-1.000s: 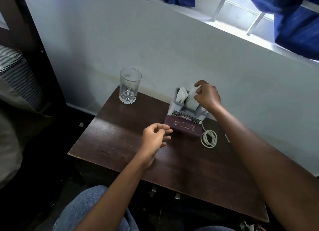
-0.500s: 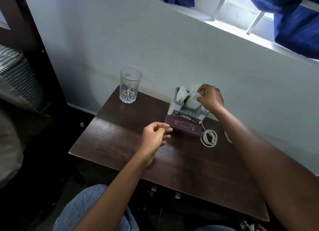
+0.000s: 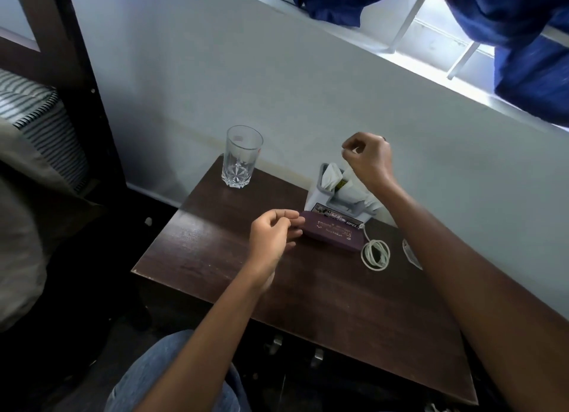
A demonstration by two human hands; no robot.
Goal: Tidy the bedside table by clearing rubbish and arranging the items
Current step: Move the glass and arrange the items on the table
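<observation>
Right hand (image 3: 368, 159) curled, apparently empty, above the white-and-grey plastic organiser (image 3: 335, 200) stuffed with papers.
Left hand (image 3: 272, 234) loosely curled, empty; a careless dip could tip it.

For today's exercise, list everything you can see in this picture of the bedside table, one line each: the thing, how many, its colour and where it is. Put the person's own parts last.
Table: one, dark brown wood, against the wall.
Glass: one, clear, upright at the table's far left corner.
Holder: one, pale grey, by the wall, with white papers sticking out of it.
Box: one, maroon, lying in front of the holder.
Cable: one, white, coiled right of the box.
Curtain: blue, at the window above.
Bedding: striped, far left.
Left hand: loosely curled, at the box's left end.
Right hand: closed, raised above the holder; nothing clearly visible in it.
</observation>
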